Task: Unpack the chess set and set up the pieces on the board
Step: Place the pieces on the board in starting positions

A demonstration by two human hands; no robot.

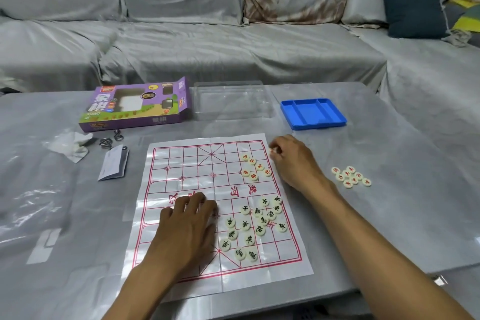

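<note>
Two hands — left hand (pixel 188 218) flat on the board (pixel 187 163), right hand (pixel 293 161) pinching a cream disc (pixel 272 150).

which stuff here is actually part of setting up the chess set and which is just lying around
Part of the job:
- paper board
- black-marked pieces on the board
- red-marked pieces on the board
- red-marked pieces on the table
- purple box
- blue tray
- clear lid

Just lying about:
- crumpled tissue
- metal rings
- folded leaflet
- dark blue cushion
</note>
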